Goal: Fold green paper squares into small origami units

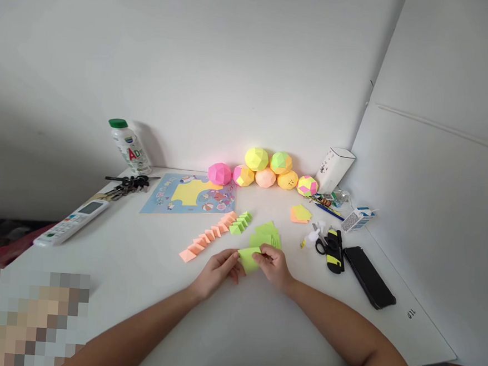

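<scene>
We judged the green paper sheet point(247, 258) very light, limp and easily creased, best taken by its opposite edges. We had it pinched there, left hand point(218, 271) at one side, right hand point(275, 268) at the other. It looked plain, bright yellow-green, roughly rectangular, over the white table point(145, 273), just before the green stack point(267, 230).

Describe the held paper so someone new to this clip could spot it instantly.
On the white table, find where the left hand and right hand come together. Pinched between them is a small yellow-green paper. Unlike the loose green sheets just beyond, it is gripped by both hands.
</scene>
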